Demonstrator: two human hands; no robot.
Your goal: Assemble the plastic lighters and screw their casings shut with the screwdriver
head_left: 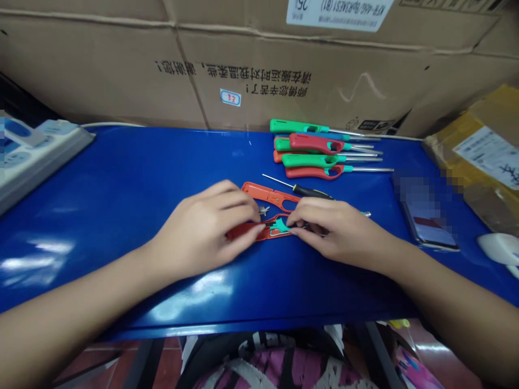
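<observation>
My left hand (pixel 214 227) is closed around an orange lighter half-shell (pixel 263 234) lying on the blue table, with thumb and fingers at its handle end. Inside that shell sits a teal trigger (pixel 279 225) beside a thin bent metal wire. My right hand (pixel 344 227) pinches at the trigger's right side; its fingers hide what lies between them. Just behind, the matching orange half-shell (pixel 259 192) rests with its hollow side showing. A small metal part (pixel 264 210) is by my left fingertips. Farther back lies a black-handled screwdriver (pixel 312 191), partly behind my right hand.
Several red and green long-necked lighters (pixel 310 142) are piled at the back. A phone (pixel 430 216) lies to the right, near a white rounded object (pixel 500 248) and a yellow-taped box (pixel 482 146). A white power strip (pixel 44 156) is at left; a large carton (pixel 121 75) stands behind.
</observation>
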